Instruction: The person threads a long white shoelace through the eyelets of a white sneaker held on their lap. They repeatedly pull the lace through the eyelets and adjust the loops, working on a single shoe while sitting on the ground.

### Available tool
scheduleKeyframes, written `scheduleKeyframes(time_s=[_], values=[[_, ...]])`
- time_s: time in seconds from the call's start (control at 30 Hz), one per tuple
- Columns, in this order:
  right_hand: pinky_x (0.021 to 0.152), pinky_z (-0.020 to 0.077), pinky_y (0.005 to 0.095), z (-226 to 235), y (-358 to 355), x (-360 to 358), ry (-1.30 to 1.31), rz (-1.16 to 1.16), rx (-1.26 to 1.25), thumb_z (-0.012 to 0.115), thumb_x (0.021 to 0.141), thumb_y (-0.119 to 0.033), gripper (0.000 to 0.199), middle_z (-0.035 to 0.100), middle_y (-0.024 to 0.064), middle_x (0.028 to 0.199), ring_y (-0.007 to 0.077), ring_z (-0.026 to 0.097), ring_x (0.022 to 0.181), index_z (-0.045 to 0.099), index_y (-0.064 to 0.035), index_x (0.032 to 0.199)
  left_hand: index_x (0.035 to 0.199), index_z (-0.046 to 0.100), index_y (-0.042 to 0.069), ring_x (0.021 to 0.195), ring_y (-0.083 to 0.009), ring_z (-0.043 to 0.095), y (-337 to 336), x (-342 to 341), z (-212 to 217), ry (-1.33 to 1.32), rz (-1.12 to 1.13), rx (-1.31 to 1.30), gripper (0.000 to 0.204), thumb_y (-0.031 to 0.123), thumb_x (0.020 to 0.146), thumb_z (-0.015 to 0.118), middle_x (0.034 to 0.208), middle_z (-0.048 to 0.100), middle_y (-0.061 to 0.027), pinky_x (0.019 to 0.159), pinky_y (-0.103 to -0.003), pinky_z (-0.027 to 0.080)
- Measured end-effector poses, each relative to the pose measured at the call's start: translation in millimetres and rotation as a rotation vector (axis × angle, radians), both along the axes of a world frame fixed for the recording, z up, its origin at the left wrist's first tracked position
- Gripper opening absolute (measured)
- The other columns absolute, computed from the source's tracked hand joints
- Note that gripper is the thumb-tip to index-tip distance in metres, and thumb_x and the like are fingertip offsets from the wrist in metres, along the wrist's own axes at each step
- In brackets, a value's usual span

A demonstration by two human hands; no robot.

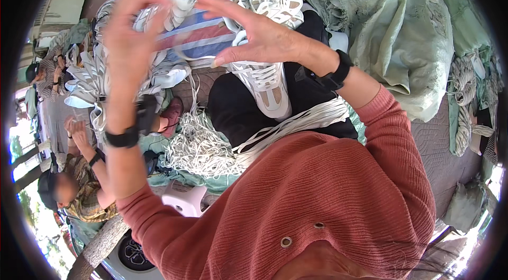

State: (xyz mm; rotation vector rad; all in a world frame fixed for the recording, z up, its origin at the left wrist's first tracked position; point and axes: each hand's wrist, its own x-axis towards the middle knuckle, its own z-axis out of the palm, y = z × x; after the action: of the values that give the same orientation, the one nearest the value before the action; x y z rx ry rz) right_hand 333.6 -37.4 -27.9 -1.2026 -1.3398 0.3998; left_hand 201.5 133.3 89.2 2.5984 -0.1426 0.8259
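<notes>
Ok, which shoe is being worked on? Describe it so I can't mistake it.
Start at the person's black-trousered lap in the middle of the picture. A white sneaker lies on it, just below the right hand. Unlike the shoes heaped on the striped sheet beyond, it sits alone on the lap.

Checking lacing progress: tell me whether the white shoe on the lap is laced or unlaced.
Laced, at least partly: white laces cross the front of the white shoe, which lies on the dark lap. The right hand covers its upper part, so full lacing cannot be told.

The person wears a rust-red ribbed knit top with metal eyelets (two show at the chest). Each wrist carries a black band: left wristband [123,137], right wristband [337,74].
</notes>
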Motion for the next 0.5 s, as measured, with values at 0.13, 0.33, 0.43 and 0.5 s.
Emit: scheduleKeyframes(time_s=[0.13, 0.33, 0.43, 0.5], values=[[0.061, 0.0448, 0.0244, 47, -53, 28, 0.339, 0.188, -0.39, 0.059, 0.096, -0.031, 0.03, 0.061, 0.0009, 0.088, 0.0089, 0.055, 0.078, 0.065, -0.0068, 0.114, 0.108, 0.058, 0.004, 0.105, -0.0156, 0.056, -37, -5, -62, 0.043, 0.079, -0.719, 0.022, 0.001, 0.088, 0.065, 0.111, 0.06, -0.0039, 0.096, -0.029, 0.042], [0.051, 0.028, 0.0226, 33, -227, 152, 0.751, -0.382, -0.084, 0.042, 0.103, -0.016, 0.028, 0.032, -0.0065, 0.064, 0.0064, 0.032, 0.055, 0.06, 0.0032, 0.113, 0.129, 0.033, -0.002, 0.121, -0.0297, 0.043, -72, -43, -246, 0.437, 0.311, -0.754, 0.064, 0.012, 0.08, 0.073, 0.126, 0.041, -0.0167, 0.104, -0.039, 0.037], [0.059, 0.0342, 0.0227, 10, -338, 195, 0.975, -0.643, 0.122, 0.044, 0.102, -0.011, 0.026, 0.04, -0.0024, 0.068, 0.0096, 0.039, 0.062, 0.057, 0.0067, 0.115, 0.116, 0.046, 0.0, 0.095, -0.0306, 0.054, -92, -44, -248, 0.28, 0.493, -0.663, 0.044, 0.011, 0.082, 0.07, 0.116, 0.048, -0.0188, 0.083, -0.039, 0.047], [0.066, 0.0397, 0.0242, -19, -402, 220, 1.03, -0.84, 0.24, 0.047, 0.1, -0.011, 0.024, 0.048, 0.0012, 0.072, 0.0124, 0.045, 0.067, 0.057, 0.0077, 0.112, 0.106, 0.05, 0.0, 0.084, -0.0295, 0.055, -89, -53, -277, 0.349, 0.52, -0.746, 0.03, 0.011, 0.084, 0.068, 0.103, 0.053, -0.017, 0.078, -0.04, 0.047]])
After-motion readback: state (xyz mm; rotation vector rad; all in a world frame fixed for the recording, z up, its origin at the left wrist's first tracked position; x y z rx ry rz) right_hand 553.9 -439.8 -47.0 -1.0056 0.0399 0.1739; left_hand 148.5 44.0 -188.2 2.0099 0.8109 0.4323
